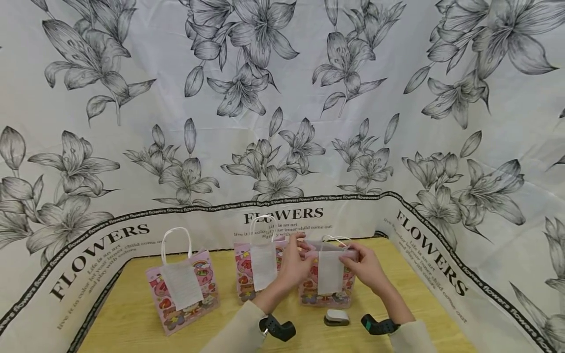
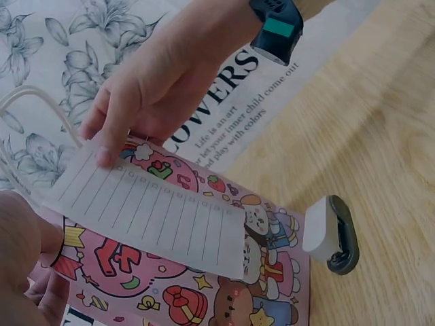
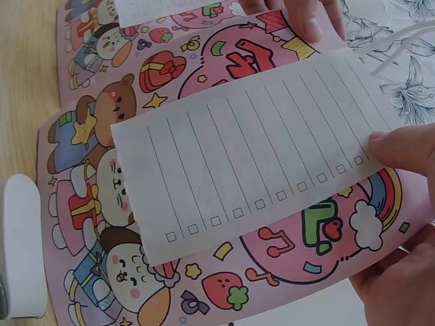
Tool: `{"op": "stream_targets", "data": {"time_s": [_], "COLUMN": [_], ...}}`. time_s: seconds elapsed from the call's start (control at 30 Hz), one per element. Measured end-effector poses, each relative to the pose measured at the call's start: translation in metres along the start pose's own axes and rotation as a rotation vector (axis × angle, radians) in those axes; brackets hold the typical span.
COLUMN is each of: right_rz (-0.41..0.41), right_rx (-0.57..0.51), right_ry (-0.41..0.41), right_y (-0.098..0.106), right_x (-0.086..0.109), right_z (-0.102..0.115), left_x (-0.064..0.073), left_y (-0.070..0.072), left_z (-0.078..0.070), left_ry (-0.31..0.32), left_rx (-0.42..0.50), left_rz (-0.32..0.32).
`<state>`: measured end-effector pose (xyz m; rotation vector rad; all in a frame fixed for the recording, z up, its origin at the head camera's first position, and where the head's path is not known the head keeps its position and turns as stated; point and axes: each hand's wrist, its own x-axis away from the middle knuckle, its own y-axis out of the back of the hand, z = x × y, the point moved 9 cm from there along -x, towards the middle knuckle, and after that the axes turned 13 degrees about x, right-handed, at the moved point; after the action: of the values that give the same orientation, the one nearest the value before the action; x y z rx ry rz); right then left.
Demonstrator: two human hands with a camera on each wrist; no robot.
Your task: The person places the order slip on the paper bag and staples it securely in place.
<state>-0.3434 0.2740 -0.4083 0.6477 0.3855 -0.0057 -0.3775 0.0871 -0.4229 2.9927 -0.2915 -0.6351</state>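
Observation:
A pink cartoon-print paper gift bag (image 1: 307, 291) stands upright between both hands, its white twisted handles (image 1: 340, 239) up. A white checklist sheet (image 3: 251, 156) with ruled lines and small boxes lies over its front, its top end at the bag's rim. My right hand (image 1: 370, 267) pinches the sheet's upper corner against the bag, thumb (image 3: 401, 149) in front and fingers behind. At the rim's other side, my left hand (image 1: 295, 262) grips the bag's top edge, thumb on the printed front. A small white and dark grey stapler (image 1: 337, 317) rests on the table before the bag.
Two more such bags stand to the left, one in the middle (image 1: 244, 274) and one farther left (image 1: 212, 289), each with a white sheet on its front. The yellow wood-grain table (image 1: 119, 314) is bordered by a white flower-print cloth (image 1: 282, 108) behind and at the sides.

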Motion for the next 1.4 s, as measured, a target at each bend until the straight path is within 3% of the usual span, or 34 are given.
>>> {"op": "stream_targets", "data": {"time_s": [0.17, 0.27, 0.6, 0.77, 0.87, 1.0, 1.1, 1.2, 1.4], "right_rz": [-0.017, -0.030, -0.069, -0.093, -0.103, -0.131, -0.132, -0.113, -0.101], "right_rx": [-0.025, -0.051, -0.157, -0.184, -0.179, -0.146, -0.116, -0.110, -0.084], "right_ry": [0.014, 0.001, -0.004, 0.021, 0.020, -0.002, -0.010, -0.019, -0.006], "right_y": [-0.008, -0.011, -0.015, -0.014, -0.013, -0.010, -0.009, -0.009, -0.008], "right_x": [-0.005, -0.005, 0.000, 0.000, -0.001, -0.005, -0.007, -0.003, 0.007], "right_z": [-0.021, -0.028, -0.027, -0.026, -0.025, -0.027, -0.029, -0.029, -0.010], "left_x": [0.003, 0.005, 0.006, 0.005, 0.002, -0.001, -0.001, 0.001, 0.000], "left_y": [-0.001, -0.002, -0.001, -0.001, -0.002, -0.006, -0.008, -0.011, -0.012], "left_z": [-0.004, -0.003, 0.010, 0.001, -0.002, 0.006, 0.009, 0.009, 0.011], "left_ry": [-0.024, -0.017, 0.000, -0.074, -0.082, -0.005, 0.018, 0.019, 0.014], "left_rx": [-0.152, -0.192, -0.055, -0.225, -0.263, -0.083, -0.007, -0.027, -0.068], "left_rz": [0.014, 0.047, 0.141, 0.106, 0.098, 0.145, 0.167, 0.168, 0.069]}}
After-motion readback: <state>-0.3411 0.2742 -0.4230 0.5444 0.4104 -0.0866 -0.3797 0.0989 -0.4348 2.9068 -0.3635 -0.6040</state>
